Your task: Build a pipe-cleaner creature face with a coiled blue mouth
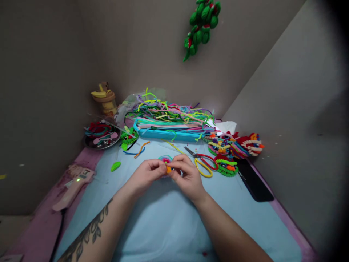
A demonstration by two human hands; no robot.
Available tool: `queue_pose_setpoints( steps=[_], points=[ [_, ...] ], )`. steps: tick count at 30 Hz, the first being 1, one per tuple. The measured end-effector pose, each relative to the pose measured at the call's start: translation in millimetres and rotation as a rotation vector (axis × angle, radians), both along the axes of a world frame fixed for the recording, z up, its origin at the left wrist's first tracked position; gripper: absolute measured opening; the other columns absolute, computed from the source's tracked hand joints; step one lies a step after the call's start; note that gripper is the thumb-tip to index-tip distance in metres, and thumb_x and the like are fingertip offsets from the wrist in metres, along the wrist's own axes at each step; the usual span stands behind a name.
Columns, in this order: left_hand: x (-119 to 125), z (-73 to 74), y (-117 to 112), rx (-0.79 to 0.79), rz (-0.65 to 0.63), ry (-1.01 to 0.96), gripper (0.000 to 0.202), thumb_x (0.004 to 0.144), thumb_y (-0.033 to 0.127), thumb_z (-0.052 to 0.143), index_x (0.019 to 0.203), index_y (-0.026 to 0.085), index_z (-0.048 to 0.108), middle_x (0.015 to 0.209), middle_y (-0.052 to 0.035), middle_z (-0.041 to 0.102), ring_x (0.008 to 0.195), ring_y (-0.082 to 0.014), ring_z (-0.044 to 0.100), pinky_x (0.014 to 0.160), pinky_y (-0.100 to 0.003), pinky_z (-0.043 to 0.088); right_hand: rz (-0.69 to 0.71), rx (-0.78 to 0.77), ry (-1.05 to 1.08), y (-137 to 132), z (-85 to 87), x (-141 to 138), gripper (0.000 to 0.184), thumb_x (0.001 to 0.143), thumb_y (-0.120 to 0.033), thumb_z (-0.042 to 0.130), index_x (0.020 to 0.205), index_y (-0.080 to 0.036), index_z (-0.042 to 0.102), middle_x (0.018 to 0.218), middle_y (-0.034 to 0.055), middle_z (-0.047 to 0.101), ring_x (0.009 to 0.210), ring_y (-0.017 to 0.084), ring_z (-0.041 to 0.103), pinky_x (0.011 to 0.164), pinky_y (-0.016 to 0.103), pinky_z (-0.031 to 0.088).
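Both my hands meet over the middle of the blue cloth (169,225), at a small fuzzy pipe-cleaner figure (165,159) with pink, teal and orange parts. My left hand (152,170) is closed, its thumb and forefinger pinching the figure's left side by the orange part. My right hand (187,174) is closed too, with bent fingertips gripping the figure from the right. The fingers cover much of it. Just right of my right hand lie scissors (203,162) with one red and one yellow handle, blades partly apart.
Pipe cleaners (174,112) heap over a blue case (169,135) at the back. Colourful pipe-cleaner figures (226,165) and a black phone (253,183) lie right. Left are a pink glue gun (76,187), a metal bowl (100,145), a green figure (128,137) and a cup (108,105).
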State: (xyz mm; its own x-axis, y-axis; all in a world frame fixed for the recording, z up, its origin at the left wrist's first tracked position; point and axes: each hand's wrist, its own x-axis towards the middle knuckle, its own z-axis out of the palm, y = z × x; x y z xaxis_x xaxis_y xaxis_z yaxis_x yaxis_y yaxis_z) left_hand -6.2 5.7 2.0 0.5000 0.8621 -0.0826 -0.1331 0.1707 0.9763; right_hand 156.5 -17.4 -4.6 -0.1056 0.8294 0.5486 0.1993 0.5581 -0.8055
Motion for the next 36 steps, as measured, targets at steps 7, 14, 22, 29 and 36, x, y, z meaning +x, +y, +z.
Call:
queue_pose_setpoints(
  steps=[7, 14, 22, 29, 36],
  points=[
    [-1.0, 1.7, -0.1, -0.026, 0.019, 0.002, 0.040, 0.071, 0.052, 0.068, 0.069, 0.012, 0.064, 0.061, 0.0015, 0.051, 0.056, -0.0093, 0.040, 0.056, -0.024, 0.031, -0.031, -0.001, -0.014, -0.9, 1.0, -1.8, 0.006, 0.081, -0.022, 0.062, 0.086, -0.021, 0.065, 0.082, 0.0031, 0.057, 0.068, 0.013, 0.053, 0.053, 0.024, 0.043],
    [-0.3, 11.6, -1.4, 0.004, 0.057, 0.049, 0.028, 0.070, 0.041, 0.072, 0.067, 0.013, 0.066, 0.065, -0.0013, 0.059, 0.064, -0.0126, 0.049, 0.064, -0.025, 0.037, -0.078, 0.078, -0.105, -0.5, -3.1, 0.2, 0.016, 0.082, -0.023, 0.062, 0.097, -0.023, 0.067, 0.086, 0.0048, 0.061, 0.073, 0.015, 0.056, 0.054, 0.025, 0.046],
    [-0.4, 6.3, -1.7, 0.060, 0.065, 0.117, 0.028, 0.074, 0.040, 0.068, 0.065, 0.013, 0.068, 0.066, -0.0022, 0.060, 0.065, -0.0132, 0.050, 0.064, -0.025, 0.037, -0.120, 0.117, -0.135, -0.6, -2.8, -0.1, 0.010, 0.084, -0.021, 0.059, 0.087, -0.023, 0.068, 0.078, 0.0037, 0.062, 0.071, 0.015, 0.057, 0.057, 0.027, 0.048],
    [1.7, 6.9, -3.4, 0.059, 0.087, 0.105, 0.027, 0.073, 0.038, 0.068, 0.064, 0.013, 0.067, 0.065, -0.0015, 0.061, 0.064, -0.0122, 0.050, 0.064, -0.024, 0.037, -0.111, 0.121, -0.077, 1.1, -3.0, -1.1, 0.009, 0.083, -0.018, 0.061, 0.085, -0.022, 0.070, 0.075, 0.0025, 0.061, 0.071, 0.015, 0.059, 0.064, 0.028, 0.049],
    [2.3, 11.4, -1.7, 0.007, 0.110, 0.079, 0.029, 0.073, 0.041, 0.068, 0.064, 0.014, 0.063, 0.057, 0.0015, 0.057, 0.056, -0.0106, 0.048, 0.057, -0.023, 0.037, -0.105, 0.057, -0.111, 2.9, -6.5, 2.3, 0.019, 0.082, -0.022, 0.062, 0.099, -0.023, 0.068, 0.089, 0.0044, 0.060, 0.063, 0.011, 0.054, 0.053, 0.025, 0.047]
  ],
)
